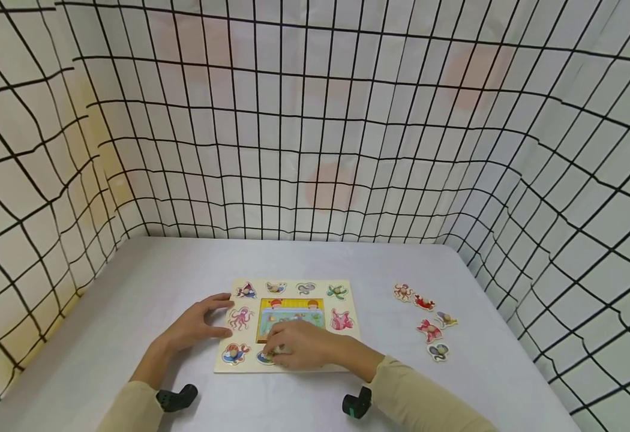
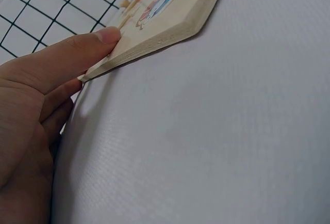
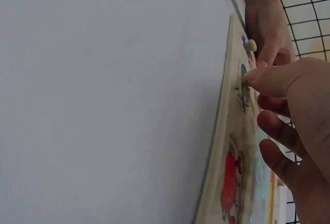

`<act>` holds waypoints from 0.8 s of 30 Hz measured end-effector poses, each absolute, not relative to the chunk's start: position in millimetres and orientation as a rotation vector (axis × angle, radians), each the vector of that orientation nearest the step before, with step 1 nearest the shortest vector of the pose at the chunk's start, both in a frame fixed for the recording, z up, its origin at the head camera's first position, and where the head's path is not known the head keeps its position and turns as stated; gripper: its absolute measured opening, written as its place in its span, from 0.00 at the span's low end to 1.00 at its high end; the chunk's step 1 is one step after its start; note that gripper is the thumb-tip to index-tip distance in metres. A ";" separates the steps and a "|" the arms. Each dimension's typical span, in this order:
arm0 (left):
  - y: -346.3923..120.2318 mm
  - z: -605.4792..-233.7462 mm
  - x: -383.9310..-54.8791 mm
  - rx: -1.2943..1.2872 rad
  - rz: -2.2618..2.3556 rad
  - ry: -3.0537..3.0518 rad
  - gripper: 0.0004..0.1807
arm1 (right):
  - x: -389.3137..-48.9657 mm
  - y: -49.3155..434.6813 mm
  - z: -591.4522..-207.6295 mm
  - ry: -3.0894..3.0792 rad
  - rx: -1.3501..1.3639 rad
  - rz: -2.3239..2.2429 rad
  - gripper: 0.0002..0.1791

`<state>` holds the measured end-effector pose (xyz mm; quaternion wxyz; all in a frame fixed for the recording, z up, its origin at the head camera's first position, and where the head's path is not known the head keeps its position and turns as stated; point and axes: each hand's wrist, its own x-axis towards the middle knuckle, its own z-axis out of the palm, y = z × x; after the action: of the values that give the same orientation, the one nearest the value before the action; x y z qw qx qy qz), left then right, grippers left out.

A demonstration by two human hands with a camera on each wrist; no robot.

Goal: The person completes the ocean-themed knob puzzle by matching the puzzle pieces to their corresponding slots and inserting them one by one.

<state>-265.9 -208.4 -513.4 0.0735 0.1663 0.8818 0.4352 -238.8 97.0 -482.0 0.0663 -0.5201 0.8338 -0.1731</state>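
A wooden peg-puzzle board [image 1: 288,366] with sea-animal pictures lies on the white table. My right hand [image 1: 301,345] is over its lower edge; thumb and fingers pinch the small wooden knob of a puzzle piece [image 1: 264,357], mostly covered by the hand. In the right wrist view the thumb [image 3: 273,79] presses at that knob, close to the board's surface. My left hand [image 1: 193,324] rests at the board's left edge, thumb and fingers spread. The left wrist view shows its thumb [image 2: 77,53] on the board's rim. A knobbed crab-like piece [image 1: 234,353] sits in the lower left corner.
Several loose puzzle pieces lie right of the board, among them a red crab [image 1: 424,302], a red fish-like piece [image 1: 429,330] and a grey one [image 1: 438,351]. Black grid netting [image 1: 304,150] encloses the table's back and sides.
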 end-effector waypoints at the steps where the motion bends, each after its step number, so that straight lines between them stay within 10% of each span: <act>1: -208.8 -513.6 -265.7 0.500 1.307 2.648 0.39 | -239.7 98.2 -481.1 2.517 -1.570 -0.526 0.11; 24: -209.0 -515.0 -263.8 0.514 1.326 2.638 0.40 | -251.8 135.6 -453.2 2.599 -1.394 -0.638 0.12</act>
<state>-263.8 -209.0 -515.0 0.0720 0.1711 0.8780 0.4413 -251.8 135.6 -453.2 0.0621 -0.4611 0.8597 -0.2110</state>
